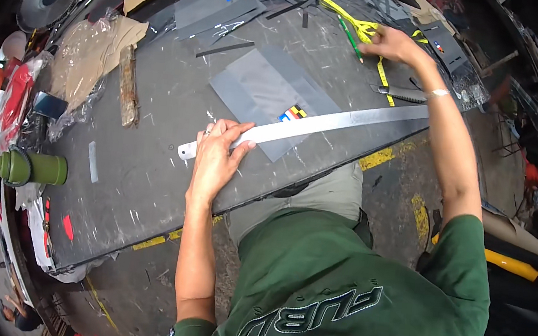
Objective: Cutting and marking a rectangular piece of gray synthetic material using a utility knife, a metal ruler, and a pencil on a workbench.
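Steel, long and flat: the silver metal straightedge [327, 123] lies diagonally across the centre of the frame, over the lower edge of a grey rectangular plastic sheet [266, 88] that carries a small coloured label patch. Both rest on the scratched dark grey worktable [142, 173].

Left hand [217, 155], centre-left: palm down, fingers spread flat, pressing the near end of the straightedge; not gripping, just weighting it. Forearm comes straight up from the lower edge.

Right hand [392, 46], upper right: arm fully extended, fingers curled at the green pen [350, 38] beside the yellow measuring tape [364, 33]. Cannot tell whether the fingers have closed on either.

Judgement: holding the straightedge well calls for steady downward pressure, since only one end is pinned and the far end could pivot while the body leans into the reach. Fingertips are best kept back from the working edge.

Surroundings: grey-handled utility knife [402, 93] just beside the tape; worn wooden block [128, 85] at left; crumpled clear plastic wrap [89, 61] upper left; olive green bottle [30, 169] on its side at far left.
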Demonstrator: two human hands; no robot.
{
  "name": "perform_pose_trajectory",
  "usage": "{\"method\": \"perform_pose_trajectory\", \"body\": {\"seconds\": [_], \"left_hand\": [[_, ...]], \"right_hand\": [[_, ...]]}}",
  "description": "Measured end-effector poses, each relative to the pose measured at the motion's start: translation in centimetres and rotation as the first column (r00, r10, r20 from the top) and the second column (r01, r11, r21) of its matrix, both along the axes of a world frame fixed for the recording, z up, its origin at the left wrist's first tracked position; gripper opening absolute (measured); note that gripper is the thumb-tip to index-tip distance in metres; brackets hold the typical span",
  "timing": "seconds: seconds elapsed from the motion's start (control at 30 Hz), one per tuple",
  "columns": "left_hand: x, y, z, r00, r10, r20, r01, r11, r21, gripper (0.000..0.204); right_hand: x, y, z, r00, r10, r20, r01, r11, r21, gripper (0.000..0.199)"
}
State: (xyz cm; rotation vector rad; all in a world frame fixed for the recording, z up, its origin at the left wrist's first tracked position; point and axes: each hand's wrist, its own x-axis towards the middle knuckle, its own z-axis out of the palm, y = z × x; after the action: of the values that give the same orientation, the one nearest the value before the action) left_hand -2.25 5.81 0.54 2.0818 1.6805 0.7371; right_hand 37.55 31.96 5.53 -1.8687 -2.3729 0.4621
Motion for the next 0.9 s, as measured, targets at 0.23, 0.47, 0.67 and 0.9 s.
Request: {"method": "perform_pose_trajectory", "body": {"seconds": [0.23, 0.47, 0.67, 0.9], "left_hand": [[0.0, -0.1, 0.1, 1.0, 0.015, -0.027, -0.014, 0.999, 0.032, 0.031], [1.5, -0.3, 1.0, 0.992, 0.073, -0.106, -0.069, 0.997, 0.035, 0.029], [1.1, -0.2, 1.3, 0.988, 0.073, -0.136, -0.077, 0.997, -0.023, 0.031], [1.6, -0.2, 1.4, 0.992, 0.083, -0.093, -0.086, 0.996, -0.031, 0.028]], "right_hand": [[6.6, -9.7, 0.0, 0.987, 0.161, -0.02, -0.162, 0.977, -0.141, 0.052], [10.2, -11.2, -0.5, 0.98, 0.188, -0.066, -0.193, 0.978, -0.076, 0.054], [9.1, -11.2, 0.9, 0.969, 0.242, -0.046, -0.246, 0.962, -0.116, 0.037], [10.3, -11.5, -0.2, 0.918, 0.16, -0.363, -0.19, 0.981, -0.047, 0.026]]}}
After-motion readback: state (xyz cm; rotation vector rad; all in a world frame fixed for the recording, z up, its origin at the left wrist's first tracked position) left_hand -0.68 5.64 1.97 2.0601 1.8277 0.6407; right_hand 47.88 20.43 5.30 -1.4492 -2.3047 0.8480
